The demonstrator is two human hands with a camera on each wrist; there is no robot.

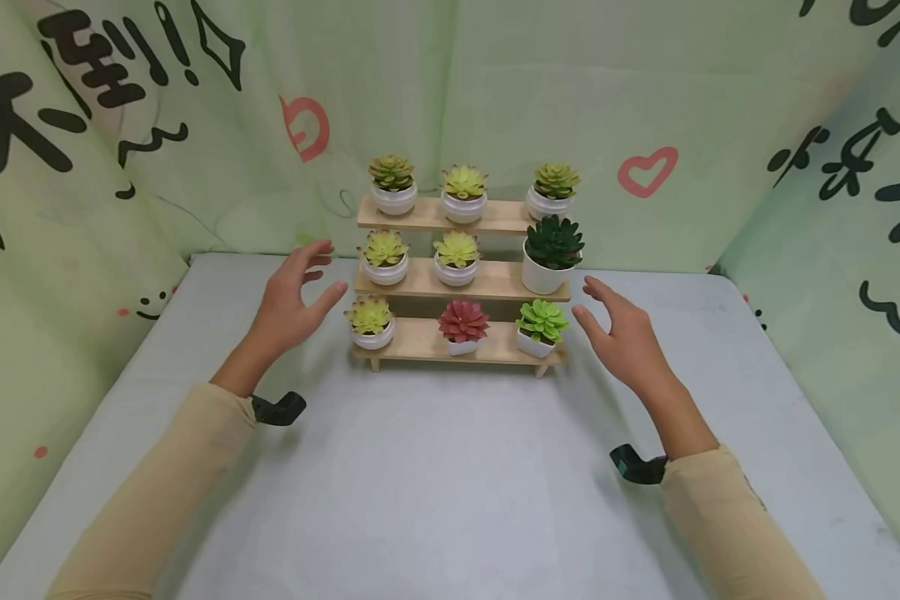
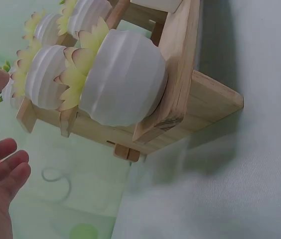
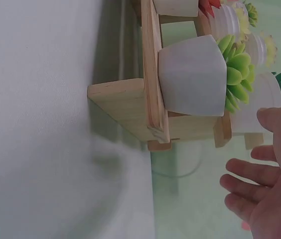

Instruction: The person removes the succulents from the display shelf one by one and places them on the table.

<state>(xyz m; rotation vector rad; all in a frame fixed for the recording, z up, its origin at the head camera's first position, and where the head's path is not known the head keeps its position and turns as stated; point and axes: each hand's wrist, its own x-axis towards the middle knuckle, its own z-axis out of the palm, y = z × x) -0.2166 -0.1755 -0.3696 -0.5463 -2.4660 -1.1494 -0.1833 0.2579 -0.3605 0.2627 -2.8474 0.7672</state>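
A three-tier wooden stand [image 1: 461,353] holds several potted succulents in white pots. On the bottom tier are a yellow-green succulent [image 1: 370,321], a red succulent [image 1: 463,323] and a bright green succulent [image 1: 542,323]. A dark green succulent [image 1: 554,246] in a taller pot stands at the middle tier's right end. Left of the stand, my left hand [image 1: 288,302] hovers with relaxed, spread fingers, holding nothing. My right hand [image 1: 621,337] hovers on the other side, fingers apart and nothing in them. In the right wrist view its thumb [image 3: 272,119] overlaps the dark green plant's pot.
The stand is at the back of a white table [image 1: 450,483]. Behind and beside it hangs a pale green curtain [image 1: 555,100] with printed characters and hearts. A black wrist camera mount [image 1: 279,409] sticks out below the left wrist, another mount [image 1: 637,465] below the right.
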